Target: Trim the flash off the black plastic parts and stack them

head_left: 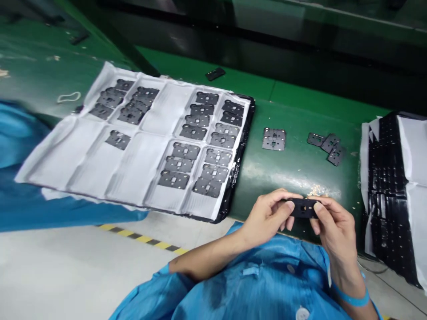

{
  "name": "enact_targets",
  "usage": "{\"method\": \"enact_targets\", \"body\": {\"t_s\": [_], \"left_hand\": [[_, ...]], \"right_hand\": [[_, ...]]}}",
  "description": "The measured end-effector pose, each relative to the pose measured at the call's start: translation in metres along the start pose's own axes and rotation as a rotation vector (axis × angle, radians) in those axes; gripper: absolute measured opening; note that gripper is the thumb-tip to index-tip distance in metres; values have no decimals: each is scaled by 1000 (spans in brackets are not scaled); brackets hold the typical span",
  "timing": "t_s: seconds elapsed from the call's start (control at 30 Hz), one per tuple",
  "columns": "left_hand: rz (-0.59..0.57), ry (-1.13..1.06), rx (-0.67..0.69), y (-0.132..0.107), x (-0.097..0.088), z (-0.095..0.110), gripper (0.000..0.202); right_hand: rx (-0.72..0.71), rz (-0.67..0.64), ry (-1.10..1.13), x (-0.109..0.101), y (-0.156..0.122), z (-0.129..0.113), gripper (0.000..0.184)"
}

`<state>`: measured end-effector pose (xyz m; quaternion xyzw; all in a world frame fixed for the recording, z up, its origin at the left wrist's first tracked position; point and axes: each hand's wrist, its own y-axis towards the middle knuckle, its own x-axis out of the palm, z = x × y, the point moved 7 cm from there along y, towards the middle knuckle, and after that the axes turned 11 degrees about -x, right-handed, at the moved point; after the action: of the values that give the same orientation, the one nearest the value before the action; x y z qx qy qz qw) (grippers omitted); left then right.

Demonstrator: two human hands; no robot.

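Between my two hands is a small black rectangular plate point(304, 214) with a square hole in its middle, held near the table's front edge. My left hand point(271, 213) pinches its left end between thumb and fingers. At the right end, my right hand point(335, 222) grips it the same way. Small brass-coloured bits point(316, 190) lie on the table just behind it. Farther back are a pair of similar plates point(274, 139) side by side and an overlapping group of three plates point(331, 144).
Left of me, a tray lined with white sheet point(131, 164) holds several black plates in its compartments. A stack of black trays point(387, 191) stands at the right. One dark piece point(215, 74) lies at the back of the green table point(267, 173). A blue sleeve point(20, 133) shows at far left.
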<state>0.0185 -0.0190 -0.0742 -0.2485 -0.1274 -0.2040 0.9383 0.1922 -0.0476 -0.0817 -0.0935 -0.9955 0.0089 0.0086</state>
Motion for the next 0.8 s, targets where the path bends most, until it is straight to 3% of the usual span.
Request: {"method": "enact_targets", "body": {"t_s": [0.1, 0.3, 0.4, 0.5, 0.63, 0.8], "left_hand": [[-31, -30, -95, -1, -2, 2, 45], [56, -27, -156, -5, -13, 7, 22], [143, 128, -76, -5, -30, 20, 15], [186, 395, 91, 0, -52, 50, 9], [251, 611, 149, 29, -84, 88, 9], [374, 903, 81, 81, -101, 111, 11]], "right_hand": [[44, 7, -23, 0, -2, -2, 19], [55, 14, -92, 15, 0, -5, 25], [-12, 19, -147, 24, 4, -9, 26], [-62, -51, -204, 33, 9, -10, 28], [-96, -88, -230, 37, 14, -8, 47], [-129, -33, -220, 33, 15, -4, 43]]}}
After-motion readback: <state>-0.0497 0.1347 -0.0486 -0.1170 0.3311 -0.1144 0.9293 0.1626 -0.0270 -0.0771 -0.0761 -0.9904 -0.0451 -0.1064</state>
